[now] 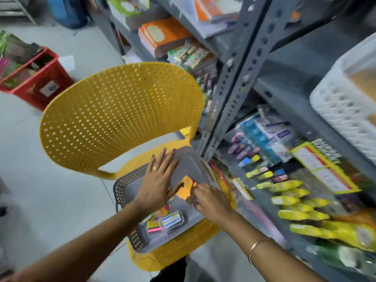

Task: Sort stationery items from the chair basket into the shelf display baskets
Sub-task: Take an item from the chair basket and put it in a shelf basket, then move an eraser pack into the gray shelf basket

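L hand (157, 181) flat on grey basket (130, 186); R hand (210, 201) grip pinches orange pack (186, 190). Labels too blurred to read.

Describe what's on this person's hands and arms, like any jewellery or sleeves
Both forearms are bare, with no sleeves in view. The left hand wears a ring and dark nail polish. The right hand has no visible ring; a thin gold-coloured bracelet circles its wrist.

head view, close, angled down (chair (122, 110), shelving (240, 78))
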The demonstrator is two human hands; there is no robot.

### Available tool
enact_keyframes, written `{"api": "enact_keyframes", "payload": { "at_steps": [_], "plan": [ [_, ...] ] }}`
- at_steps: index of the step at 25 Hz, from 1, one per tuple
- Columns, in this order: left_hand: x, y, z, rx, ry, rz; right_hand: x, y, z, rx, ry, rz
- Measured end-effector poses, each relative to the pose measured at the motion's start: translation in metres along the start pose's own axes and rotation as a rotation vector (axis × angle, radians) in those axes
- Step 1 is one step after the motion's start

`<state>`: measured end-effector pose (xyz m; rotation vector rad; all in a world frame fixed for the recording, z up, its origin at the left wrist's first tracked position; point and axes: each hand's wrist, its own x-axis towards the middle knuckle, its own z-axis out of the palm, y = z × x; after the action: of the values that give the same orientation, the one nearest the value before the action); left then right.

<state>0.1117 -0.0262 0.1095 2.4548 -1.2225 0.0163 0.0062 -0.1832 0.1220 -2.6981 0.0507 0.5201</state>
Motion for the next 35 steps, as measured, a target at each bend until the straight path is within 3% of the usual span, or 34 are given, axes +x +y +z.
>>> {"api": "enact_keyframes", "payload": {
  "at_steps": [4, 6, 9, 13, 17, 24, 35],
  "plan": [
    [-0.131, -0.043, 0.060, 0.062, -0.394, -0.158, 0.023, -0.013, 0.067, -0.077, -0.258, -0.107],
    [-0.168, -0.057, 0.074, 0.087, -0.500, -0.153, 0.032, -0.021, 0.096, -0.123, -0.324, -0.164],
    [-0.186, -0.067, 0.080, 0.129, -0.547, -0.114, 0.041, -0.029, 0.125, -0.165, -0.321, -0.210],
    [-0.189, -0.070, 0.086, 0.163, -0.491, -0.085, 0.051, -0.031, 0.143, -0.209, -0.260, -0.272],
    [-0.188, -0.067, 0.083, 0.143, -0.483, -0.090, 0.045, -0.024, 0.132, -0.120, -0.184, -0.211],
    [-0.138, -0.036, 0.049, 0.120, -0.425, -0.067, 0.021, 0.002, 0.030, -0.044, 0.037, -0.029],
    [0.078, 0.067, -0.094, 0.120, 0.028, 0.339, -0.105, 0.000, -0.245, 0.038, 0.729, 0.153]
  ]
}}
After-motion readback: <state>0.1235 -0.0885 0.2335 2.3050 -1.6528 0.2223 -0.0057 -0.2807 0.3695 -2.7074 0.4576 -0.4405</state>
